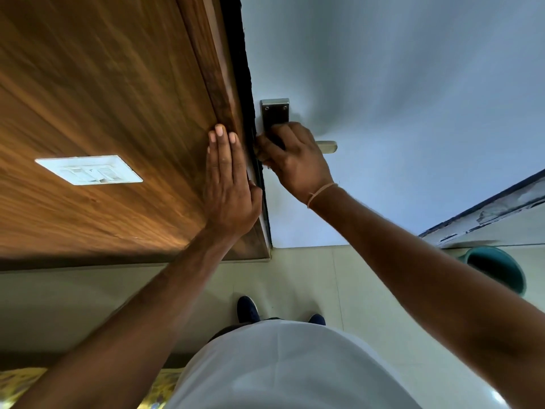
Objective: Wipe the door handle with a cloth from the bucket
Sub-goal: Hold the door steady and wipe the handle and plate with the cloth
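Head view shows the right hand point(295, 163) closed over the brushed-metal lever door handle point(327, 146) on the pale door point(413, 84). Something dark shows under its fingers, probably the cloth, though I cannot tell. Left hand point(228, 187) rests flat and open on the brown wooden frame point(227, 93). Green plastic bucket point(495, 273) stands on the floor nearby. Wiping seems underway; the lever's free end looks untouched.
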A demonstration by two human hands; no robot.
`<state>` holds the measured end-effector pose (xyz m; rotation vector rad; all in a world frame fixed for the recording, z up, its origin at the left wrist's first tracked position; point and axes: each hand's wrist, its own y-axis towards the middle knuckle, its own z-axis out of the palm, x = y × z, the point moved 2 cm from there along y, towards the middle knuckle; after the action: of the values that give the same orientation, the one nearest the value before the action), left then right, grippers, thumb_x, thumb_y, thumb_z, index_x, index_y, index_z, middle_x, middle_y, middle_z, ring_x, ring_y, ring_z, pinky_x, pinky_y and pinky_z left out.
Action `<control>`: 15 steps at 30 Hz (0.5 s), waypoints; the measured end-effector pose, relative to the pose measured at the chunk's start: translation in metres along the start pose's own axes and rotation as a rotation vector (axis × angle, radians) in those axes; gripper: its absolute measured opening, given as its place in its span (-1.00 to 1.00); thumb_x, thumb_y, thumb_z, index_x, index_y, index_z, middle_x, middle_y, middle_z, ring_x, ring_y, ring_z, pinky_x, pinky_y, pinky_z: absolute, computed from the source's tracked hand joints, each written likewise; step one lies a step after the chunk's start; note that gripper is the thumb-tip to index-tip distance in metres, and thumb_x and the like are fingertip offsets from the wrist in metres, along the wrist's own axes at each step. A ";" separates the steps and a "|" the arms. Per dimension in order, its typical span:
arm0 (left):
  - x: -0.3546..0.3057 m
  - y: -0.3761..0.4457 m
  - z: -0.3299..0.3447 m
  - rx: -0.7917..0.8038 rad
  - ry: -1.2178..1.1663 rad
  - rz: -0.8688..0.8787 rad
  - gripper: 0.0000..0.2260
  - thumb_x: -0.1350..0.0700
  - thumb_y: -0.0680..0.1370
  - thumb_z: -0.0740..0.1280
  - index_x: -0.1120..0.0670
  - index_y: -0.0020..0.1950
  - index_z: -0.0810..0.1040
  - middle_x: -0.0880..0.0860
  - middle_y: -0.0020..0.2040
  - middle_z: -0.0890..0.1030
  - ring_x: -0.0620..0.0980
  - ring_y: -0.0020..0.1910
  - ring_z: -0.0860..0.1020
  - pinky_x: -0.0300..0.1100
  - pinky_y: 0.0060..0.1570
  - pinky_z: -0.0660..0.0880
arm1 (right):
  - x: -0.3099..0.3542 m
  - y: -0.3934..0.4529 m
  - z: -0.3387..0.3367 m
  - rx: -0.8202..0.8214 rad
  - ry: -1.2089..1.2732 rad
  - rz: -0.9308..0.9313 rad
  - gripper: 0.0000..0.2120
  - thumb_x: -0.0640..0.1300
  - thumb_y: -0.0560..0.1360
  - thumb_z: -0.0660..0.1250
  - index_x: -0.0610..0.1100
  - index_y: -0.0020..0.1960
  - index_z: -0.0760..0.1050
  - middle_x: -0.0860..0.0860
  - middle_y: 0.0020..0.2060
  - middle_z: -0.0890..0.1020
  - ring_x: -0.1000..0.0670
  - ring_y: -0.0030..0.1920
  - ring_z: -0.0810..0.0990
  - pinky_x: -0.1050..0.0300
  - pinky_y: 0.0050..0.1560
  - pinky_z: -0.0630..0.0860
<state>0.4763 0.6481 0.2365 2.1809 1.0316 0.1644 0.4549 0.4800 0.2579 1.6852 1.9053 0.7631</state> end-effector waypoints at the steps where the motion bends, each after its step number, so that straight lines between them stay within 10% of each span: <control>1: 0.000 0.000 -0.001 -0.009 0.001 0.004 -0.18 0.28 0.50 0.36 0.36 0.70 0.08 0.38 0.71 0.13 0.36 0.73 0.10 0.23 0.73 0.13 | 0.000 0.005 0.004 0.027 -0.016 -0.062 -0.78 -0.18 0.61 0.43 -0.13 0.24 0.69 -0.16 0.10 0.68 -0.26 0.16 0.63 -0.12 0.20 0.54; 6: 0.001 -0.001 -0.001 0.008 0.011 -0.002 -0.16 0.27 0.50 0.38 0.35 0.71 0.07 0.37 0.72 0.12 0.35 0.73 0.10 0.21 0.73 0.13 | -0.003 0.012 0.004 0.132 -0.086 -0.223 -0.77 -0.20 0.58 0.40 -0.07 0.22 0.68 -0.10 0.09 0.65 -0.22 0.18 0.61 -0.11 0.20 0.53; 15: 0.000 -0.001 -0.005 0.022 0.022 0.001 -0.18 0.24 0.52 0.37 0.33 0.71 0.07 0.36 0.72 0.12 0.32 0.74 0.09 0.21 0.72 0.16 | -0.021 -0.020 -0.008 0.057 -0.093 0.197 -0.62 0.07 0.66 0.32 -0.17 0.33 0.59 -0.15 0.13 0.68 -0.24 0.10 0.63 -0.16 0.30 0.49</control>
<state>0.4737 0.6515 0.2391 2.2044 1.0489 0.1785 0.4375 0.4568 0.2504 1.9301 1.7310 0.6962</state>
